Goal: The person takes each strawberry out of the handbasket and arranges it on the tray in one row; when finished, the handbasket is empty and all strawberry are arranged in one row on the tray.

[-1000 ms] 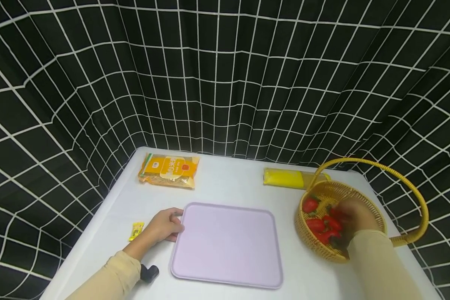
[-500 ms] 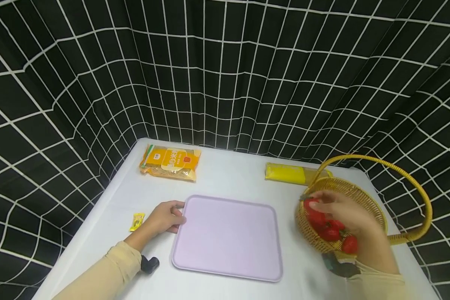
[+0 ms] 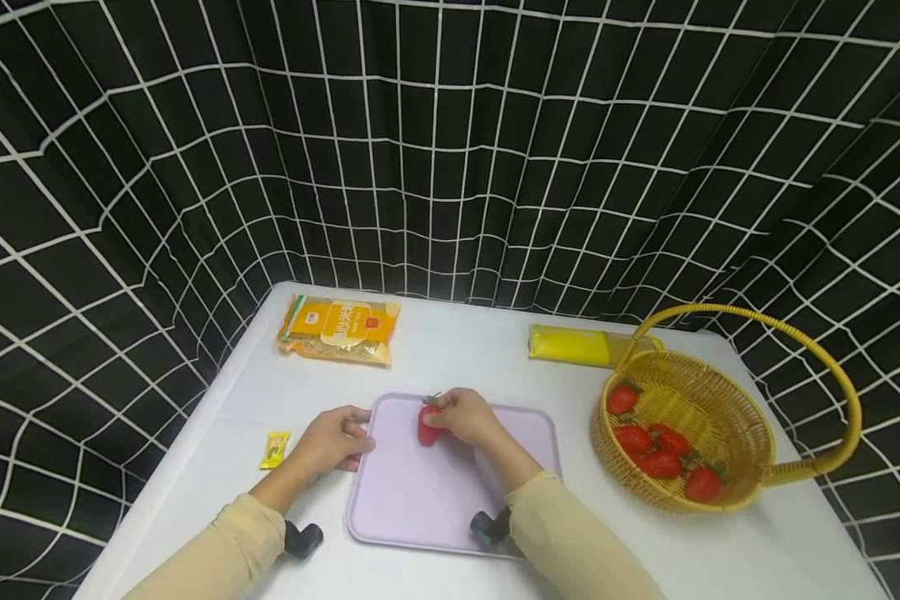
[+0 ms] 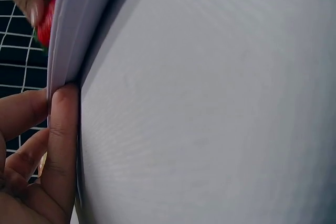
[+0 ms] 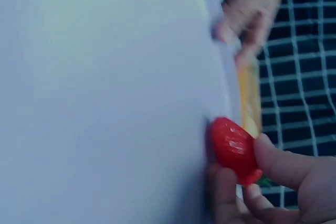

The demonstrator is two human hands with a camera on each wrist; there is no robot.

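Observation:
A pale purple tray (image 3: 435,500) lies on the white table. My left hand (image 3: 330,446) pinches its left edge, thumb on the rim and a finger beneath, as the left wrist view shows for the hand (image 4: 47,150). Over the tray's back left part, my right hand (image 3: 468,417) pinches a red strawberry (image 3: 427,426) near its leafy end. In the right wrist view the strawberry (image 5: 232,145) sits between thumb and fingers of the right hand (image 5: 283,182), close to the tray surface. Several strawberries (image 3: 658,463) lie in the wicker basket (image 3: 731,400) at the right.
An orange food bag (image 3: 339,330) lies at the back left, and a yellow packet (image 3: 570,346) behind the basket. A small yellow wrapped piece (image 3: 273,450) is left of my left hand. The basket's tall handle (image 3: 821,358) arches up. Dark gridded cloth surrounds the table.
My right hand has moved left from the basket to over the tray, carrying a strawberry. My left hand has stayed at the tray's left edge.

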